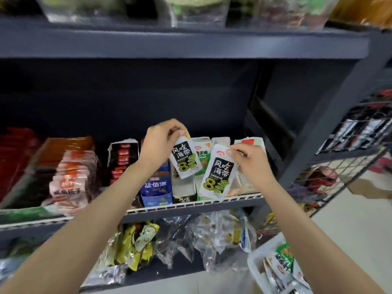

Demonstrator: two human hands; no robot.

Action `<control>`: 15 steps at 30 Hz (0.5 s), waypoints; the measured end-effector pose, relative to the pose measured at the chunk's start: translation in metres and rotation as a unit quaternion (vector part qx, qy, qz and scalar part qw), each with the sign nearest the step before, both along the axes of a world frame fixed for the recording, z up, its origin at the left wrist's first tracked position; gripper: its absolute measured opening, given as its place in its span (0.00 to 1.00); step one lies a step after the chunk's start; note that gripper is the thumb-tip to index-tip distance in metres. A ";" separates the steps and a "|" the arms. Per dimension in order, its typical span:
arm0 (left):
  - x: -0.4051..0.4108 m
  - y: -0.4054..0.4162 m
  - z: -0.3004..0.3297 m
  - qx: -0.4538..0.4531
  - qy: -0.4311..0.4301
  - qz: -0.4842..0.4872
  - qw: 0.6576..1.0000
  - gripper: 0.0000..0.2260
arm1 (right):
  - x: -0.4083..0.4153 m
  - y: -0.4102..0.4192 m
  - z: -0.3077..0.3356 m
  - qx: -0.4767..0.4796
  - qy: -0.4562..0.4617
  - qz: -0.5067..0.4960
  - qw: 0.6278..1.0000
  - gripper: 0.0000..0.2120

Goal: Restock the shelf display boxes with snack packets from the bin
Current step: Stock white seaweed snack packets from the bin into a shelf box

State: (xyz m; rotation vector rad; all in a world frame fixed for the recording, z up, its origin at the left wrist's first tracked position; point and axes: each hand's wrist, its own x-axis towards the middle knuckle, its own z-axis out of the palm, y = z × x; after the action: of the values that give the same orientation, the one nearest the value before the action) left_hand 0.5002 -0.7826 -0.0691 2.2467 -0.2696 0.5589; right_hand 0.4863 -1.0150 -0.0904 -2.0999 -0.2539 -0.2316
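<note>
Currently, going from the left, the left hand [158,143] is pinching the top edge of one white seaweed packet [185,159], dangling it over the dark display box [184,193] on the shelf [191,206]. Just beside it, the right hand [251,164] is pinching a second seaweed packet [218,172] by its upper corner, hanging in front of the green box [202,153]. Low at the right, the white bin [257,264] is holding more packets. Judging from such light corner grips, a packet could be slipping free, or dropping into the wrong neighbouring box, since the boxes are standing tightly together.
</note>
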 end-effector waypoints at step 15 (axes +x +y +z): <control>0.072 0.028 -0.030 0.180 0.028 -0.048 0.982 0.07 | 0.019 0.026 -0.011 0.036 0.020 -0.051 0.998 0.07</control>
State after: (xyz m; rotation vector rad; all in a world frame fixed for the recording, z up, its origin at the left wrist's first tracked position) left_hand 0.5725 -0.7547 -0.0992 2.5762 -0.4802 0.4205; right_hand 0.5057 -0.9890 -0.1016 -2.0462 -0.1120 -0.2551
